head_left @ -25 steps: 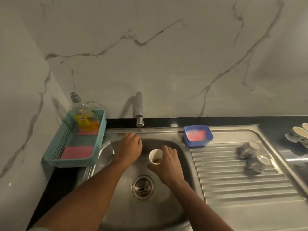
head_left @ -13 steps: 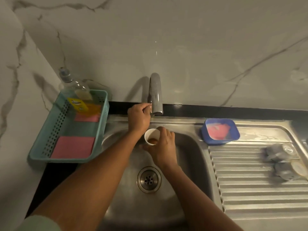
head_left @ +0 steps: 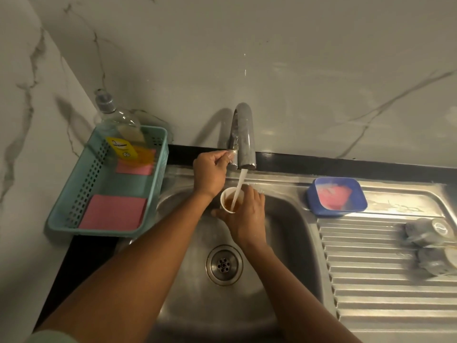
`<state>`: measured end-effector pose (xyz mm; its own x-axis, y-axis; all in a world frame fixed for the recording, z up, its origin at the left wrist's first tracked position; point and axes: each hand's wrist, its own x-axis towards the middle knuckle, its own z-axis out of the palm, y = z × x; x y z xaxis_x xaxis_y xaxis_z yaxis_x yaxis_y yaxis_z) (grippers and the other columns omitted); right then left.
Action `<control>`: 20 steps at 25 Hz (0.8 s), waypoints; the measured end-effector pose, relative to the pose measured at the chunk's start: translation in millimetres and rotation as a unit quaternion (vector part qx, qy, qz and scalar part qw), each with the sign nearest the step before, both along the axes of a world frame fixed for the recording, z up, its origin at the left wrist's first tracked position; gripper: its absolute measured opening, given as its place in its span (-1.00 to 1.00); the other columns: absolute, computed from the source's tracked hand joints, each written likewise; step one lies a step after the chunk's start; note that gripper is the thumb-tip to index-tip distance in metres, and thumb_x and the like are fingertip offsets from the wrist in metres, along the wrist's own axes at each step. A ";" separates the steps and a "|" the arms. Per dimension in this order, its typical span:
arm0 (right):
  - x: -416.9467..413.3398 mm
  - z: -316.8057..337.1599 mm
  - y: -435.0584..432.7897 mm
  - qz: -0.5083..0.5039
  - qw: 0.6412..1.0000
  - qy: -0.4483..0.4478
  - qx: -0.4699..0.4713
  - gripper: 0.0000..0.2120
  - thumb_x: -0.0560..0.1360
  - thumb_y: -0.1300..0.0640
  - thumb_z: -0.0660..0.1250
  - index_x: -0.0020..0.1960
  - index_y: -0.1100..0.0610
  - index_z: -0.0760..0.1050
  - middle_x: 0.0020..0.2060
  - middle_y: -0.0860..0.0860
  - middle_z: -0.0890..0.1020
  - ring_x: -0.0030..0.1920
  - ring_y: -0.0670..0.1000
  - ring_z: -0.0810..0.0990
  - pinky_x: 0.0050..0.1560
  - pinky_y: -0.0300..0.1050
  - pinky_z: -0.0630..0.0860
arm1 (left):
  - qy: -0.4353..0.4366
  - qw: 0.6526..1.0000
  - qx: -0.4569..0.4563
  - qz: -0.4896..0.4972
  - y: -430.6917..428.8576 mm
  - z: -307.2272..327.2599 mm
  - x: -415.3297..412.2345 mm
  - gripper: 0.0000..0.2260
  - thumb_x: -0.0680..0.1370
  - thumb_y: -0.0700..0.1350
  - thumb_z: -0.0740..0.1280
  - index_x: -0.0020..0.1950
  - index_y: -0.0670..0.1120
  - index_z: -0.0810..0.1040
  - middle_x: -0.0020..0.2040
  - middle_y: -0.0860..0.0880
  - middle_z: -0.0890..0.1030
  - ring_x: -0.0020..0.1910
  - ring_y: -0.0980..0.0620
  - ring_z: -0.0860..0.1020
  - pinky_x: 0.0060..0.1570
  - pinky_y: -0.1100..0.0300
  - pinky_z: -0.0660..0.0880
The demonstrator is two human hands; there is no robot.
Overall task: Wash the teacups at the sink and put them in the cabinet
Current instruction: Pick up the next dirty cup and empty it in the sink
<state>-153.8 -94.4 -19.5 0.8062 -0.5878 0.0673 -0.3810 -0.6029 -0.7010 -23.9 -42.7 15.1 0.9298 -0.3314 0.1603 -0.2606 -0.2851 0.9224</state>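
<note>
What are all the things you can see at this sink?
cup: one, white with brown liquid, under the water
other cups: two, greyish and blurred, lying on the drainer
tap: one, silver, behind the sink, water pouring out
sink: one, steel, middle
drain: one, silver, sink bottom
drainer: one, steel, ridged, right of the sink
basket: one, teal, left of the sink
bottle: one, clear with yellow label, back of the basket
pads: two, pink, in the basket
dish: one, blue with something pink inside, right of the tap
left hand: one, pinches the tap's handle
right hand: one, holds the cup
</note>
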 end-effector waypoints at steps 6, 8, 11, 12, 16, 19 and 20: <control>-2.7 -13.0 -5.3 0.014 1.000 -0.010 0.020 -0.24 0.28 -0.05 0.64 0.38 0.03 0.41 0.27 -0.11 0.52 0.36 -0.05 0.27 0.27 -0.11 0.40 | 0.017 0.995 0.083 -0.050 -11.0 7.1 -11.7 -0.76 0.68 -0.14 0.28 0.15 -0.31 0.62 -0.02 -0.21 0.67 -0.17 0.00 0.62 -0.31 0.40 0.46; -9.9 -20.7 -7.2 0.010 1.000 0.013 0.016 -0.23 0.28 0.05 0.65 0.40 0.04 0.41 0.30 -0.07 0.51 0.38 -0.03 0.26 0.31 -0.04 0.41 | 0.026 0.996 0.050 -0.070 -3.9 1.4 -13.8 -0.76 0.69 -0.10 0.25 0.11 -0.23 0.63 -0.07 -0.19 0.65 -0.15 -0.05 0.58 -0.34 0.26 0.41; -27.1 -35.6 -6.5 0.033 0.997 0.071 -0.018 -0.20 0.26 0.08 0.66 0.42 0.06 0.41 0.32 -0.03 0.51 0.41 0.01 0.28 0.31 -0.06 0.43 | 0.021 0.998 0.036 -0.039 17.5 -23.6 -27.0 -0.69 0.70 0.03 0.20 0.30 -0.09 0.60 0.11 -0.07 0.67 0.05 0.07 0.61 -0.01 0.29 0.52; -32.7 -39.1 -5.2 0.026 0.996 0.084 -0.030 -0.19 0.26 0.05 0.66 0.43 0.05 0.40 0.33 -0.04 0.51 0.41 0.01 0.30 0.28 -0.11 0.41 | 0.042 0.998 0.044 -0.013 25.6 -33.8 -35.7 -0.66 0.70 0.05 0.19 0.39 -0.06 0.55 0.23 -0.05 0.64 0.19 0.05 0.59 0.15 0.19 0.54; -48.5 -46.9 1.4 0.006 0.989 0.145 -0.012 -0.25 0.27 -0.05 0.65 0.38 0.00 0.43 0.28 -0.06 0.55 0.36 0.05 0.40 0.21 -0.10 0.46 | 0.105 0.990 0.096 0.013 56.1 -66.3 -79.0 -0.68 0.69 -0.05 0.23 0.40 -0.12 0.54 0.28 -0.08 0.63 0.24 -0.01 0.58 0.21 0.14 0.50; -50.7 -25.6 7.9 -0.021 0.973 0.209 0.098 -0.29 0.31 -0.19 0.59 0.34 0.05 0.44 0.18 0.00 0.61 0.18 0.04 0.56 0.03 -0.17 0.46 | 0.140 0.984 0.105 0.026 74.0 -82.7 -105.3 -0.71 0.67 -0.12 0.26 0.36 -0.16 0.57 0.22 -0.11 0.66 0.21 -0.08 0.61 0.20 0.09 0.52; -49.7 -19.7 11.1 -0.036 0.961 0.232 0.144 -0.25 0.32 -0.22 0.57 0.36 0.09 0.41 0.14 0.04 0.61 0.13 0.06 0.59 -0.01 -0.16 0.46 | 0.161 0.981 0.106 0.031 77.4 -86.9 -111.8 -0.71 0.66 -0.13 0.27 0.35 -0.17 0.57 0.20 -0.12 0.66 0.20 -0.09 0.61 0.20 0.08 0.52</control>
